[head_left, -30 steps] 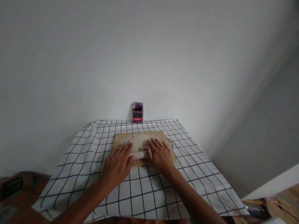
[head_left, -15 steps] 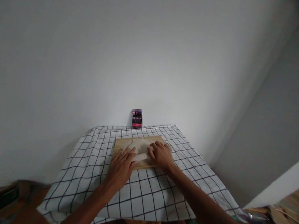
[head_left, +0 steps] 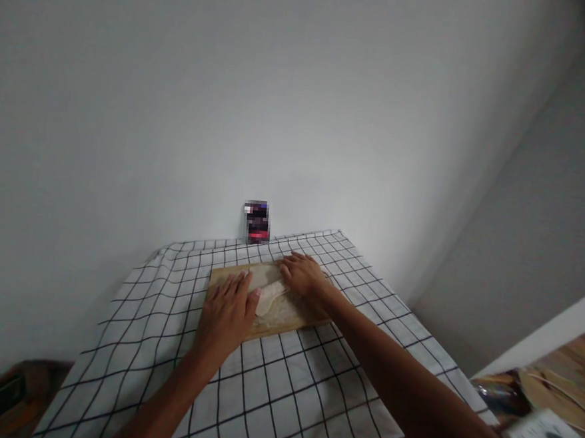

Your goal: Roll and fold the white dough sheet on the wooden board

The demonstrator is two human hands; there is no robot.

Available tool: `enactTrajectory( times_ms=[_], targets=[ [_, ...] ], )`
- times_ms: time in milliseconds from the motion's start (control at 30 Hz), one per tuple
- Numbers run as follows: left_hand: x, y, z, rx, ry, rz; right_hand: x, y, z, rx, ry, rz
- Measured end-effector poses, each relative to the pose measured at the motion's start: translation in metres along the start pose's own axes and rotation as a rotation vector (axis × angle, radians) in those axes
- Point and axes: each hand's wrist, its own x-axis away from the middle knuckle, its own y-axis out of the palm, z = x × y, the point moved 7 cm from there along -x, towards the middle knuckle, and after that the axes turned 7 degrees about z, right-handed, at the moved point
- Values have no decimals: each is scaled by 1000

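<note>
A wooden board [head_left: 299, 321] lies on a table covered with a white black-checked cloth [head_left: 280, 392]. On the board is a pale flat sheet of dough [head_left: 269, 297]. My left hand [head_left: 226, 314] rests flat on the board's left half, fingers spread, touching the dough's left edge. My right hand [head_left: 302, 275] lies on the far right part of the dough, fingers bent and pressing on it. Whether the fingers pinch the dough I cannot tell.
A small dark box [head_left: 257, 222] stands at the table's far edge against the white wall. Low at the right are a wooden floor and blurred items [head_left: 538, 433]. A dark object [head_left: 2, 395] sits low at the left.
My right hand has moved from the dough's near edge to its far right part. The left hand has slid a little along the board. The view has shifted.
</note>
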Motion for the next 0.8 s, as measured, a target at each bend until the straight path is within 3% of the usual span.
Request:
enactTrajectory(
  times_ms=[200,400,600,800],
  targets=[
    [8,-7,10,42,27,-25,23,-2,1,-43,-28,105],
    [4,0,5,30,10,-86,10,0,1,-37,18,39],
    [8,-6,13,38,47,-74,25,-4,1,-45,17,105],
    [-1,5,2,18,-10,-99,13,-1,1,-27,44,24]
  ],
)
